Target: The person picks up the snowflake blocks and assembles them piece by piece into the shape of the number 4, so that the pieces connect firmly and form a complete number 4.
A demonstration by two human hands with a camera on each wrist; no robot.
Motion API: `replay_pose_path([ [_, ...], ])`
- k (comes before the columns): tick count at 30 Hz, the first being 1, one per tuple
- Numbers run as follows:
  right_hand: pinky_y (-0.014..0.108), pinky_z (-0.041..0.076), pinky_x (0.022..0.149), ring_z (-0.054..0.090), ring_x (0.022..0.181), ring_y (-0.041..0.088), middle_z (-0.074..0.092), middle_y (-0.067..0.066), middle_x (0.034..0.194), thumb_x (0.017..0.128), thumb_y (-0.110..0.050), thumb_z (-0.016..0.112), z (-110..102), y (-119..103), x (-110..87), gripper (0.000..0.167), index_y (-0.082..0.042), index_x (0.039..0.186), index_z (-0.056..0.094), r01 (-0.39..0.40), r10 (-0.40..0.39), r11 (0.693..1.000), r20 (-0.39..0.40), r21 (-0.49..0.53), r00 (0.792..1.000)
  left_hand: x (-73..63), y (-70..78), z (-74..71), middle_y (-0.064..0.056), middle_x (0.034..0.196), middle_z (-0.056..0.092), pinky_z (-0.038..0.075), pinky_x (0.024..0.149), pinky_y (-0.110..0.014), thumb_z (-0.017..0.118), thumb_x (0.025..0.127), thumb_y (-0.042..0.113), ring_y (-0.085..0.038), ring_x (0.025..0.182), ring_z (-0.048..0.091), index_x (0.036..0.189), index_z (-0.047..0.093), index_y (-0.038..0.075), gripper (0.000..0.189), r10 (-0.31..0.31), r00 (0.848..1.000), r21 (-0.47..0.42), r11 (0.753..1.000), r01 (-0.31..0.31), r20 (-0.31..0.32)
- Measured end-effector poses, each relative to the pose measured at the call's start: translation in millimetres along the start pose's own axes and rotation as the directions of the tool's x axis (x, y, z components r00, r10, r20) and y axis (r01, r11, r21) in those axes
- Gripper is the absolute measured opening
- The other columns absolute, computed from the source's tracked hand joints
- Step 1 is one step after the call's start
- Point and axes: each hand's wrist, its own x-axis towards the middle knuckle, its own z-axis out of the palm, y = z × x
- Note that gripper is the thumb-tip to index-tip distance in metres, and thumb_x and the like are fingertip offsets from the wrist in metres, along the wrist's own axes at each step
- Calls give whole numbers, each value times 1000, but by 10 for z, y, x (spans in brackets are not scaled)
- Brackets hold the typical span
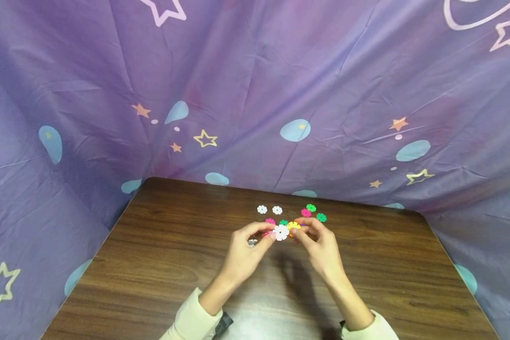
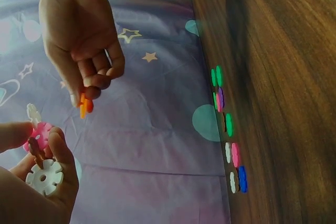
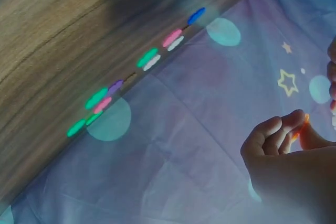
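Observation:
My left hand [image 1: 244,252] holds a joined cluster of slotted, flower-shaped plastic discs above the table. In the left wrist view the cluster shows a pink disc [image 2: 38,136] between thumb and fingers, a brown disc [image 2: 35,152] edge-on, a white disc [image 2: 44,178] towards the palm and another white disc [image 2: 33,113] at the far end. Facing it, my right hand [image 1: 325,252] pinches a yellow-orange disc [image 1: 293,227] between thumb and fingertips. In the head view this disc sits right beside the cluster's front white disc [image 1: 281,232]; the left wrist view shows a gap between them.
Several loose discs lie on the brown wooden table [image 1: 161,245] beyond the hands: white [image 1: 261,209], green [image 1: 321,217], pink [image 1: 306,213], blue [image 2: 242,179] and purple [image 3: 115,87] among them. A purple patterned cloth [image 1: 246,94] hangs behind the table and at its sides.

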Motion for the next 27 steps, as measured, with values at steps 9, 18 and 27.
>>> replay_pose_path([
  [9,22,56,71,68,71,10,73,-4,78,97,-14,73,-75,-30,-29,23,-6,117,69,17,-17,1000,-86,-10,996,7,11,3,-9,117,78,58,95,-27,76,91,8,-24,106,72,110,78,10,20,-1,1000,2,1000,1,-3],
  [18,25,60,67,65,66,8,71,5,75,100,-9,67,-85,-77,-102,22,-2,120,64,116,-107,990,-114,80,988,29,11,5,-7,111,79,58,93,-27,76,91,10,-22,102,72,110,78,10,19,11,1000,14,1000,-11,2],
  [27,24,61,67,67,68,9,72,-8,79,101,-4,63,-88,-137,-171,20,1,120,64,196,-183,975,-122,102,976,8,14,5,-6,113,78,58,94,-26,76,92,10,-22,103,72,110,78,10,18,-5,1000,14,1000,5,0],
])
